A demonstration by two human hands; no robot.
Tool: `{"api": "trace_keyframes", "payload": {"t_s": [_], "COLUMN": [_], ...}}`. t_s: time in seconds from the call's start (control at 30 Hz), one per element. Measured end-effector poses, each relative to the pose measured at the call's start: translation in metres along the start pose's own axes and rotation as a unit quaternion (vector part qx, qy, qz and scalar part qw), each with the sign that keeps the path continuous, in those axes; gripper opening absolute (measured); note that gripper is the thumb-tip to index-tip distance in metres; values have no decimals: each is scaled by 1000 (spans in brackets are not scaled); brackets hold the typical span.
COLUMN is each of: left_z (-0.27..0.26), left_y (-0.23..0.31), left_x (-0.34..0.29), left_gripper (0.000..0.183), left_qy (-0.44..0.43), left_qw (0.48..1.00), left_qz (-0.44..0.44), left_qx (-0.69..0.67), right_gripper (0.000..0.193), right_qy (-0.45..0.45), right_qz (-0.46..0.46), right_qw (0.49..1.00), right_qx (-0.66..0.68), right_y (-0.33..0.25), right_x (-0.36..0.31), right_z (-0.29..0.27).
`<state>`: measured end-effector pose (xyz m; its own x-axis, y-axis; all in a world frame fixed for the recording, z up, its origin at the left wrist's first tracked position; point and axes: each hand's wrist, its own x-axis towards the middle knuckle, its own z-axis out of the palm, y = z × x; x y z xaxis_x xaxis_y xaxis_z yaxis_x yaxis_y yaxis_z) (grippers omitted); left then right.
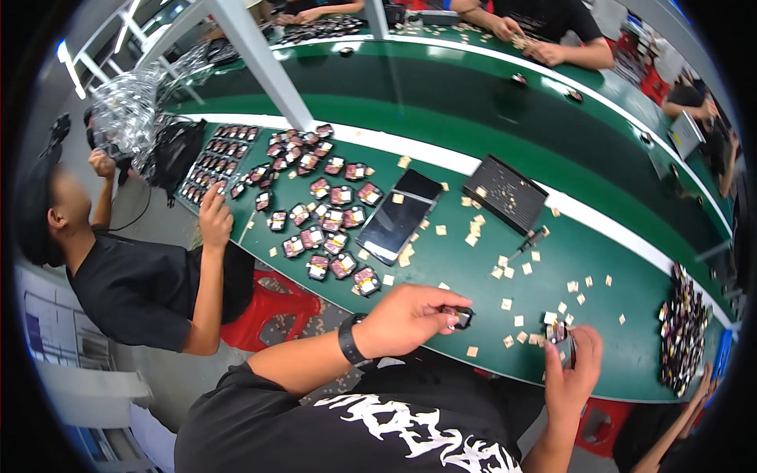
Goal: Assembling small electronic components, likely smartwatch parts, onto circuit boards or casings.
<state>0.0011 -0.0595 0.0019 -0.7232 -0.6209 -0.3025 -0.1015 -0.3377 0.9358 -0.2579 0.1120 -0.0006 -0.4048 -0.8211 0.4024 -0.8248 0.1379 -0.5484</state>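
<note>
My left hand [412, 319] pinches a small black electronic-looking part [461, 318] between thumb and fingers, above the table's near edge. To its right, my right hand [572, 364] has thumb and fingers bent around another small black part [557, 331] with a pale top; the fingers partly cover it. Small square cream pieces [519, 321] are scattered between and around both hands. Left of my left hand lie several black parts with maroon and white faces [341, 265]. A dark glossy flat panel [400, 214] rests beyond them, with a cream square on it.
A black ribbed tray [505, 194] and a screwdriver-like tool [530, 243] lie ahead. Dark parts are heaped [683, 331] at the right. A co-worker [142, 276] at the left reaches toward a filled tray [219, 163]. A grey post [264, 63] rises beside the green conveyor [441, 98].
</note>
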Motion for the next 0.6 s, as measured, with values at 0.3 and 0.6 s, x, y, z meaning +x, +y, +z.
{"api": "trace_keyframes", "payload": {"t_s": [0.3, 0.6], "left_z": [-144, -185], "left_y": [33, 34], "left_x": [8, 27], "left_gripper": [30, 32], "left_qy": [394, 423], "left_qw": [861, 734], "left_qz": [107, 170], "left_qx": [304, 503], "right_gripper": [57, 50], "right_qy": [-71, -34], "right_qz": [65, 64], "right_qw": [992, 997], "right_qx": [-79, 21], "right_y": [11, 23], "right_x": [-15, -19], "right_z": [20, 28]}}
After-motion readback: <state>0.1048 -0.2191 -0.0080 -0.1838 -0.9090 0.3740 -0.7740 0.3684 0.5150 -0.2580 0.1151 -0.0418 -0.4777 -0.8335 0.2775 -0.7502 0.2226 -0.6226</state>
